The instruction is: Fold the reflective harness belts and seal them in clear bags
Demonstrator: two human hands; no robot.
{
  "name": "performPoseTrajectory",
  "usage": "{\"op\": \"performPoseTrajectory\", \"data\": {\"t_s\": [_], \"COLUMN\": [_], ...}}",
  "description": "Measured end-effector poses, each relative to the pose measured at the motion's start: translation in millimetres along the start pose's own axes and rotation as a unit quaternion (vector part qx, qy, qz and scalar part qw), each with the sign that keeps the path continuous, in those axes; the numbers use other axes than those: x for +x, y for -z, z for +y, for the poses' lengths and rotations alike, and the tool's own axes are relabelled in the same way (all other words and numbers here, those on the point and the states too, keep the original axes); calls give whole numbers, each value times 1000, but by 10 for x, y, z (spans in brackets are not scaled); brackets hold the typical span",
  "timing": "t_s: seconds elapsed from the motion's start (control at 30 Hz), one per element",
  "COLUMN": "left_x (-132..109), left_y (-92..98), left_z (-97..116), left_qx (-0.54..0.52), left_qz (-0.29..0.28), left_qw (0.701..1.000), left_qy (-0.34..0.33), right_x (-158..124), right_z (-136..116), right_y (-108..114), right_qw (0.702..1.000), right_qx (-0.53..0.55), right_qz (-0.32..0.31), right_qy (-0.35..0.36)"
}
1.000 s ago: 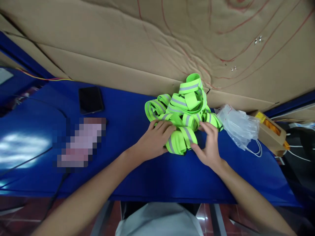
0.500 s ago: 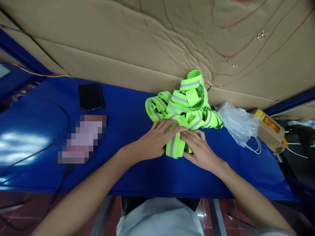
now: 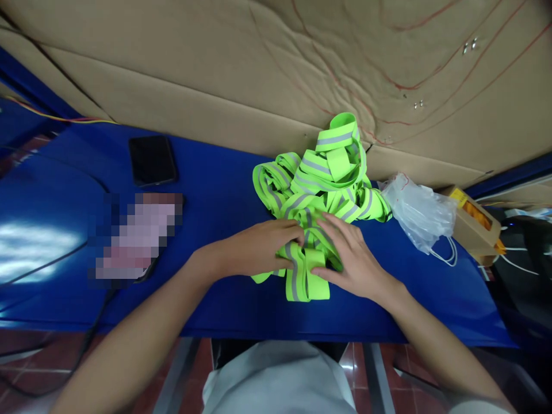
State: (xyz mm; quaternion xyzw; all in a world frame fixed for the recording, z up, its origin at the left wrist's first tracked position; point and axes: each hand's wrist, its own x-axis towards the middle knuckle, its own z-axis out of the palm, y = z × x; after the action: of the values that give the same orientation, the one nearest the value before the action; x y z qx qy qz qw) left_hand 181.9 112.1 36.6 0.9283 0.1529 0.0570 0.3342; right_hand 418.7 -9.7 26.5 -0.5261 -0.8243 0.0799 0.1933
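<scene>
A tangled heap of neon green straps with grey reflective stripes (image 3: pixel 328 178) lies on the blue table (image 3: pixel 241 310) against the cardboard backing. My left hand (image 3: pixel 259 247) rests on the near part of the heap, fingers curled onto a strap. My right hand (image 3: pixel 349 256) lies over the straps from the right, fingers pressing on them. A folded length of strap (image 3: pixel 302 276) sticks out toward me between both hands.
A black phone (image 3: pixel 152 161) lies at the back left, with a blurred object (image 3: pixel 133 238) nearer me. A crumpled clear plastic bag (image 3: pixel 420 215) and a small cardboard box (image 3: pixel 472 227) sit to the right. A cable (image 3: pixel 52 264) crosses the left side. Cardboard sheets (image 3: pixel 259 69) form the backdrop.
Both hands have drawn part of the strap toward me; the folded length now lies nearer the table's front edge. My right hand moved left onto the straps.
</scene>
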Motion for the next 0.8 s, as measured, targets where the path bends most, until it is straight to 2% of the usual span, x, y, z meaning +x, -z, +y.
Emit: {"op": "performPoseTrajectory", "data": {"t_s": [0.07,0.13,0.2,0.27,0.37,0.43,0.5,0.6,0.7,0.8], "left_x": [4,9,8,-7,-43,-61,-69,-73,-73,-59], "left_y": [-32,-68,-80,-43,73,118,91,-49,-159,-175], "left_z": [32,82,138,178,183,150,103,43,21,32], "left_qx": [7,73,114,56,-108,-144,-91,63,162,198], "left_qz": [47,109,137,91,-24,-37,-12,24,51,60], "left_qw": [998,989,981,992,993,989,996,996,983,978], "left_qy": [-43,-69,-73,-63,-47,-21,20,65,65,32], "right_x": [1,-3,-7,-10,-11,-10,-7,-5,-17,-38], "right_z": [16,27,31,24,-1,-7,9,74,138,132], "right_y": [-8,3,18,25,35,55,92,176,270,321], "right_qw": [998,994,996,999,992,992,994,996,994,992], "right_qx": [55,99,77,7,-53,-38,-17,-42,-89,-100], "right_qz": [-6,-2,19,39,24,7,13,32,31,56], "right_qy": [-35,-53,-34,25,109,124,107,73,53,44]}}
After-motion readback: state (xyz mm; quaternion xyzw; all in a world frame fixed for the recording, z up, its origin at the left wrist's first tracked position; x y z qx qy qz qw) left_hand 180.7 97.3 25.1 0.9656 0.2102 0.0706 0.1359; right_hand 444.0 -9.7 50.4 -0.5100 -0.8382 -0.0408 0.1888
